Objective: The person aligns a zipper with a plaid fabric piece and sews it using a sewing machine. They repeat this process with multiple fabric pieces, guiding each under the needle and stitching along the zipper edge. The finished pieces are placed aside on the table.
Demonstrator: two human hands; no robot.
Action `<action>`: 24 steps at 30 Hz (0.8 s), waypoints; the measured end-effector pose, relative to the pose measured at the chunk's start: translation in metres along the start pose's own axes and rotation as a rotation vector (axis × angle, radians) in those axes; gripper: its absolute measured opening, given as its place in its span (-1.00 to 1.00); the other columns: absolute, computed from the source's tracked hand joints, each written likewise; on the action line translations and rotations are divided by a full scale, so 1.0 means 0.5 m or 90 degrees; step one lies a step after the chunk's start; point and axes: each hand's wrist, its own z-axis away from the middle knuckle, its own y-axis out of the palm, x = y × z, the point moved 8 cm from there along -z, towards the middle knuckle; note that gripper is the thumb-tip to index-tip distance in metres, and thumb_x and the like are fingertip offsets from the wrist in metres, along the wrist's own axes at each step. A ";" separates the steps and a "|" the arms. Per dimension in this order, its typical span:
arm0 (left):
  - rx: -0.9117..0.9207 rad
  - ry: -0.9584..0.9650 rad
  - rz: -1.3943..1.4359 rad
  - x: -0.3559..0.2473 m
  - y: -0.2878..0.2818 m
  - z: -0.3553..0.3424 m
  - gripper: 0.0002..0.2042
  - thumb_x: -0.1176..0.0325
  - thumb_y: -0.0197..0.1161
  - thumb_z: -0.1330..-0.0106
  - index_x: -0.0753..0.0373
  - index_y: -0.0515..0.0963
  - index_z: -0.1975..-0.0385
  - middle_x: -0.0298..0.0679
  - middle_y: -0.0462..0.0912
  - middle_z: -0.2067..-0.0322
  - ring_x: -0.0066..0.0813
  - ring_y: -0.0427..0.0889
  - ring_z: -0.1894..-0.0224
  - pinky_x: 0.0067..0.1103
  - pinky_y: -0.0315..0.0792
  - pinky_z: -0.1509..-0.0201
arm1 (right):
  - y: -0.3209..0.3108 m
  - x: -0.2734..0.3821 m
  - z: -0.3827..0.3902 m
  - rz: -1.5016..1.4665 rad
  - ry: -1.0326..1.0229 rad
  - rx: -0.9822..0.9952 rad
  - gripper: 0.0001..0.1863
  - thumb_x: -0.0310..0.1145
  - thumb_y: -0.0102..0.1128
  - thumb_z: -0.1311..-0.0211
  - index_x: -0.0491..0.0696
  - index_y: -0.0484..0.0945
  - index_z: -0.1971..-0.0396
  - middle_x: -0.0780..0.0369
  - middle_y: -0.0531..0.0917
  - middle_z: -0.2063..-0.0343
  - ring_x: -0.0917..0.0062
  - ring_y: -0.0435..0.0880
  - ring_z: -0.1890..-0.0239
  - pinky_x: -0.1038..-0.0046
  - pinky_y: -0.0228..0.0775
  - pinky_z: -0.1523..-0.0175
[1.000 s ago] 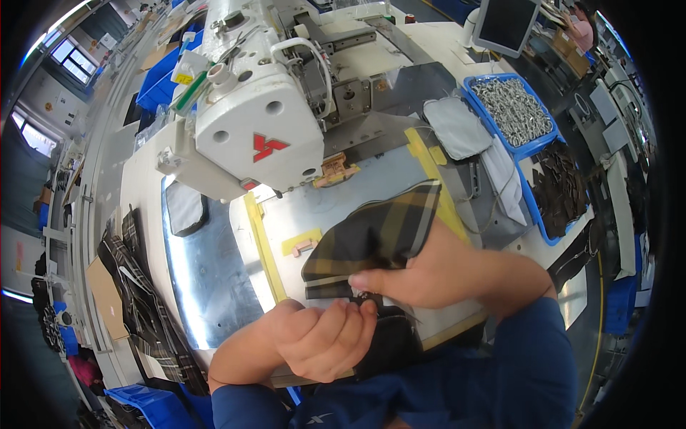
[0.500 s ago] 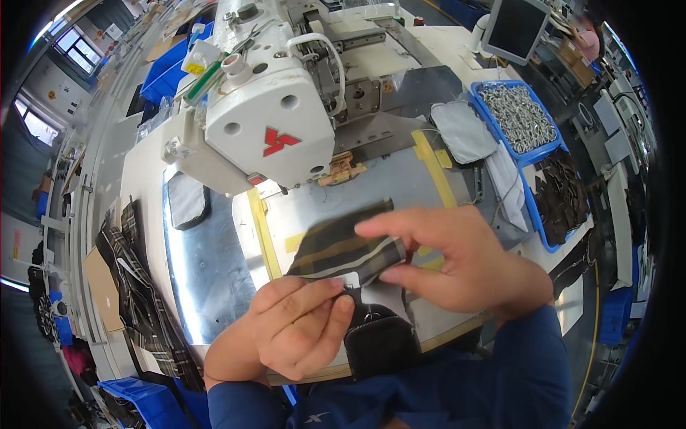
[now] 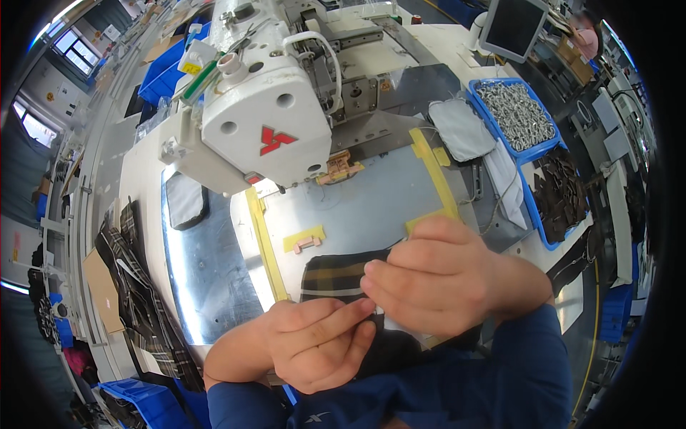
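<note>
A dark plaid fabric piece [image 3: 333, 275] with brown and pale stripes lies at the front of the sewing table. At its near edge, my left hand [image 3: 318, 343] pinches the cloth between thumb and fingers. Close beside it, my right hand [image 3: 439, 279] is closed on the right side of the same piece, its fingertips almost meeting the left ones. My fingers hide the gripped edge; a sliver of white shows between them. Below hangs a black cloth part [image 3: 389, 350], mostly covered by my hands.
A white sewing machine head [image 3: 264, 129] stands ahead. Yellow tape strips [image 3: 268, 250] mark the metal plate, with a small pinkish block [image 3: 307, 244] on it. Blue trays hold metal rings [image 3: 516, 114] and dark strips [image 3: 557, 193]. Plaid cloth [image 3: 146, 300] lies left.
The plaid piece has come nearer to me, uncovering the small block on the plate. My right hand has gone from spread fingers to a closed grip beside the left, which shifted slightly right.
</note>
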 end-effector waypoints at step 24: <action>0.030 -0.486 0.269 0.122 -0.077 0.006 -0.73 0.45 0.59 -0.06 0.27 0.83 0.20 -0.13 0.79 0.21 -0.25 0.80 0.30 -0.47 0.65 0.24 | -0.006 -0.009 -0.010 -0.191 0.000 -0.028 -0.83 -0.37 0.36 -0.13 -0.11 0.71 0.30 0.25 0.71 0.31 0.44 0.68 0.26 0.40 0.47 0.18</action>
